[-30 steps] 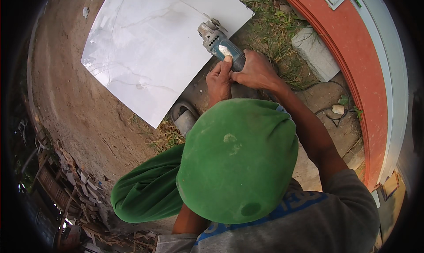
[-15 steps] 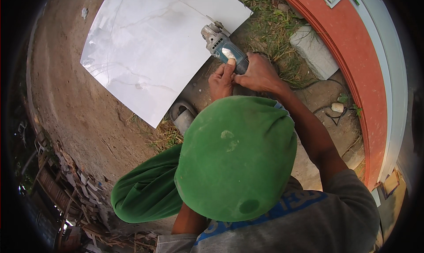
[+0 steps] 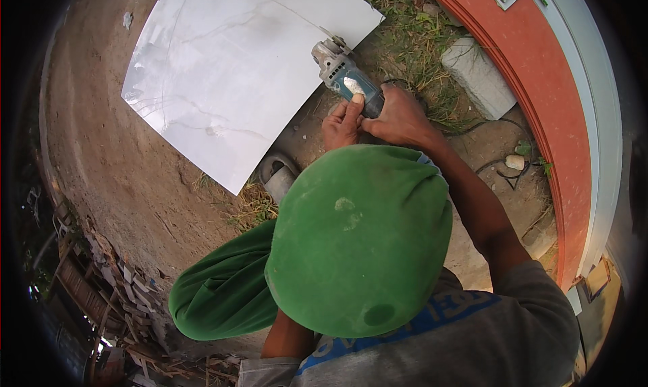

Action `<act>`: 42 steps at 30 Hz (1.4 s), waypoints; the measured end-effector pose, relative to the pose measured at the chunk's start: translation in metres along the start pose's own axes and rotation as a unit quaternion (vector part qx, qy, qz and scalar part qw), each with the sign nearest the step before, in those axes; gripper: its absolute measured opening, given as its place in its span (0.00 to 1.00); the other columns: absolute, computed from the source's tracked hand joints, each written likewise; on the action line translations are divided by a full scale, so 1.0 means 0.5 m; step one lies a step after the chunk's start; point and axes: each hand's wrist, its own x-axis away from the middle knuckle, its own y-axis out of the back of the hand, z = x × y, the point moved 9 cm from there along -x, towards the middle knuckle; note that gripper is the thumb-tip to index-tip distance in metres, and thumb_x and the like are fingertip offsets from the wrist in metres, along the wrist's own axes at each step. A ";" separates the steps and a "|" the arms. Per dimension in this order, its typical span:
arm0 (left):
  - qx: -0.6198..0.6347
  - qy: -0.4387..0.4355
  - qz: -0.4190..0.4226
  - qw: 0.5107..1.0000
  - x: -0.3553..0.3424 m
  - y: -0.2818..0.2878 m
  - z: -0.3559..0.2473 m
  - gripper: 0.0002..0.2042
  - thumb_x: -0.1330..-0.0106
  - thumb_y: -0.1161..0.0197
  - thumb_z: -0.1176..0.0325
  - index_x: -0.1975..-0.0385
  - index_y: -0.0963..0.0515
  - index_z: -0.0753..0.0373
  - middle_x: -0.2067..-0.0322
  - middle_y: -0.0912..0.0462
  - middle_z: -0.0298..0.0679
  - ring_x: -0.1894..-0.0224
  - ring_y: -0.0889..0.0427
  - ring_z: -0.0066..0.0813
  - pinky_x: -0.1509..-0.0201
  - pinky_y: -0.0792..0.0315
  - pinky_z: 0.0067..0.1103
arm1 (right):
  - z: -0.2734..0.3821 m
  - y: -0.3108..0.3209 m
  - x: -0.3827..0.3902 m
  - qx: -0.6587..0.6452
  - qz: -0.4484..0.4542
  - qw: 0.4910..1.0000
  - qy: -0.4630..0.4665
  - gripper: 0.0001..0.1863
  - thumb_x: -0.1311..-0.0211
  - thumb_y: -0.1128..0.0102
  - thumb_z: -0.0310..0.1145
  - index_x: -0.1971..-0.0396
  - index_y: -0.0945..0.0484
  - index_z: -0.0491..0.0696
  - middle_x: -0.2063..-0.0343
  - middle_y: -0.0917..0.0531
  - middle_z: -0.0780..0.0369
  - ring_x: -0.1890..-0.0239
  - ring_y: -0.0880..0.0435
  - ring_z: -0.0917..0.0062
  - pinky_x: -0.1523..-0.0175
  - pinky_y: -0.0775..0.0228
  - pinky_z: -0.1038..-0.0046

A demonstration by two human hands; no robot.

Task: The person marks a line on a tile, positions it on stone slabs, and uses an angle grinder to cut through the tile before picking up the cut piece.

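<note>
Both my hands are on an angle grinder (image 3: 344, 76) with a teal body and a grey metal head. My right hand (image 3: 400, 117) is wrapped round its dark rear end. My left hand (image 3: 342, 125) is closed at its near side, thumb pressed on the body beside a pale patch; its other fingers are partly hidden. The grinder's head is over the right edge of a large white sheet (image 3: 209, 83). A thin line across the sheet runs toward the head. My green-trousered knee (image 3: 358, 238) hides most of my left forearm.
A grey rounded thing with an opening (image 3: 278, 176) lies by the sheet's near corner. To the right are grass (image 3: 422, 63), a pale block (image 3: 479, 80), a black cord (image 3: 516, 174) and a red wall base (image 3: 540, 83). Scrap wood (image 3: 88, 286) is piled at lower left.
The grinder and both hands have shifted slightly right and nearer to me. The grip is the same, and the sheet has hardly moved in the picture.
</note>
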 end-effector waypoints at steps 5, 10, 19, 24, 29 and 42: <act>0.011 0.003 0.011 1.000 0.004 0.001 0.007 0.13 0.23 0.26 0.60 0.53 0.11 0.66 0.71 0.12 0.29 0.76 0.22 0.11 0.73 0.33 0.15 | -0.001 0.000 0.009 -0.005 -0.003 1.000 0.004 0.43 0.49 0.17 0.50 0.46 0.20 0.28 0.49 0.13 0.39 0.42 0.12 0.47 0.36 0.20 0.53; 0.012 -0.006 0.016 1.000 0.012 -0.004 0.002 0.14 0.23 0.25 0.60 0.53 0.12 0.66 0.70 0.11 0.30 0.75 0.19 0.12 0.72 0.29 0.16 | -0.002 -0.005 0.014 0.003 -0.002 1.000 -0.005 0.44 0.49 0.18 0.49 0.43 0.22 0.27 0.46 0.14 0.37 0.40 0.13 0.46 0.34 0.21 0.53; 0.012 0.003 0.034 0.999 0.020 -0.029 0.008 0.14 0.22 0.26 0.60 0.53 0.13 0.66 0.71 0.12 0.30 0.76 0.20 0.12 0.73 0.31 0.16 | -0.022 0.005 0.024 -0.005 -0.011 1.000 -0.016 0.43 0.48 0.18 0.47 0.43 0.22 0.26 0.46 0.14 0.37 0.39 0.13 0.46 0.33 0.21 0.53; -0.004 -0.001 0.024 1.000 0.023 -0.018 -0.004 0.13 0.23 0.26 0.59 0.54 0.13 0.65 0.73 0.14 0.28 0.77 0.23 0.10 0.74 0.34 0.15 | 0.003 0.008 0.024 -0.019 0.006 1.000 -0.002 0.43 0.48 0.18 0.47 0.42 0.22 0.26 0.46 0.14 0.37 0.39 0.13 0.46 0.33 0.21 0.54; -0.039 -0.013 0.002 0.999 0.011 -0.012 -0.053 0.15 0.22 0.27 0.56 0.55 0.12 0.65 0.73 0.17 0.25 0.76 0.26 0.09 0.71 0.35 0.16 | 0.029 -0.005 -0.016 -0.010 0.008 1.000 -0.003 0.48 0.48 0.19 0.49 0.37 0.25 0.27 0.43 0.14 0.37 0.38 0.14 0.45 0.32 0.22 0.55; -0.130 -0.119 -0.020 0.984 -0.071 -0.036 -0.347 0.21 0.22 0.29 0.49 0.53 0.13 0.64 0.67 0.15 0.29 0.68 0.21 0.14 0.62 0.27 0.17 | 0.282 0.092 -0.128 -0.044 -0.072 0.986 0.145 0.40 0.51 0.19 0.49 0.50 0.19 0.29 0.55 0.10 0.39 0.48 0.09 0.45 0.42 0.17 0.54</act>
